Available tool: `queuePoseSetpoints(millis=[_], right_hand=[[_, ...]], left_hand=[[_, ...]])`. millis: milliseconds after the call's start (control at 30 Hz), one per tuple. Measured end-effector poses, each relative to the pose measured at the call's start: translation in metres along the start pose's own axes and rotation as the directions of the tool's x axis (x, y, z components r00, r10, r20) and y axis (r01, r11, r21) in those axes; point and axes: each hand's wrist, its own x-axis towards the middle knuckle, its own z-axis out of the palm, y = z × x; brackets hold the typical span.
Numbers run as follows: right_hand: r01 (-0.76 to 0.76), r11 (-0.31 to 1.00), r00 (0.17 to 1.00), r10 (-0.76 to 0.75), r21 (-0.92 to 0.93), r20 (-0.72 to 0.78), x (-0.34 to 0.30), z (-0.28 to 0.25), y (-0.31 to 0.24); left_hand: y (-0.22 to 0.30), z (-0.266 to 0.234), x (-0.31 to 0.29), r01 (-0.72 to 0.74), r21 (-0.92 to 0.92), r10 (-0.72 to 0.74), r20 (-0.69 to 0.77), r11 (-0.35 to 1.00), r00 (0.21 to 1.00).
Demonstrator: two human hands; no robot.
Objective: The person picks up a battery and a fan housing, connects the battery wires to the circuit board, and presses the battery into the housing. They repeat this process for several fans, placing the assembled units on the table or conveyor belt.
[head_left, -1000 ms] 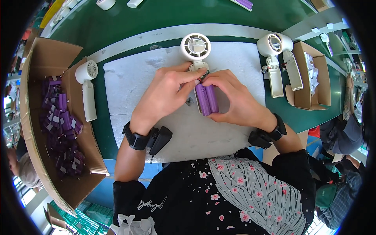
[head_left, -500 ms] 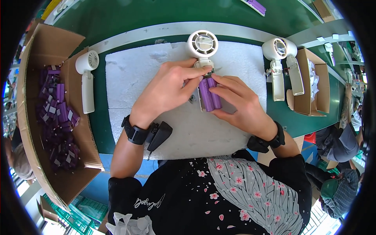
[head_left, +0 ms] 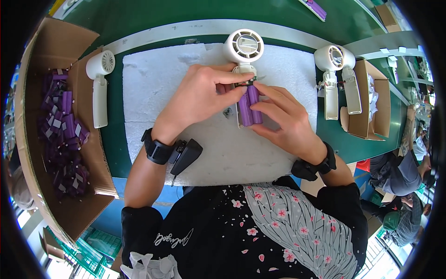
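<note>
A white handheld fan [head_left: 244, 45] lies on the white foam sheet [head_left: 195, 162], its round head pointing away from me and its handle uncovered. Two purple cylindrical batteries [head_left: 249, 107] sit side by side over the handle. Just above them a small green circuit board [head_left: 251, 81] shows. My left hand [head_left: 200, 95] is closed at the neck of the fan, thumb and forefinger pinching around the board. My right hand [head_left: 283, 116] grips the battery pair from the right side, with fingertips near its top and thumb near its lower end.
At the left stands a cardboard box [head_left: 100, 172] of purple batteries [head_left: 67, 125], with a white fan [head_left: 100, 88] against its side. Two more opened fans [head_left: 331, 88] lie at the right beside a smaller carton [head_left: 382, 107] holding white pieces. A purple battery piece [head_left: 316, 9] lies at the far edge.
The fan and batteries appear slightly farther from me and a little to the right. More of the green board shows between my left fingertips. Both hands keep their hold.
</note>
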Motion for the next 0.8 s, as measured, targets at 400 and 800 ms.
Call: queuePoseSetpoints(millis=[400, 800], right_hand=[[-0.179, 0.981, 0.983, 0.175, 0.076, 0.059, 0.010, 0.001, -0.005], [-0.062, 0.994, 0.998, 0.062, 0.095, 0.011, 0.020, 0.000, 0.002]], left_hand=[[-0.003, 0.000, -0.002, 0.201, -0.246, -0.180, 0.106, 0.948, 0.978], [-0.003, 0.010, -0.004, 0.161, -0.293, -0.166, 0.006, 0.943, 0.986]])
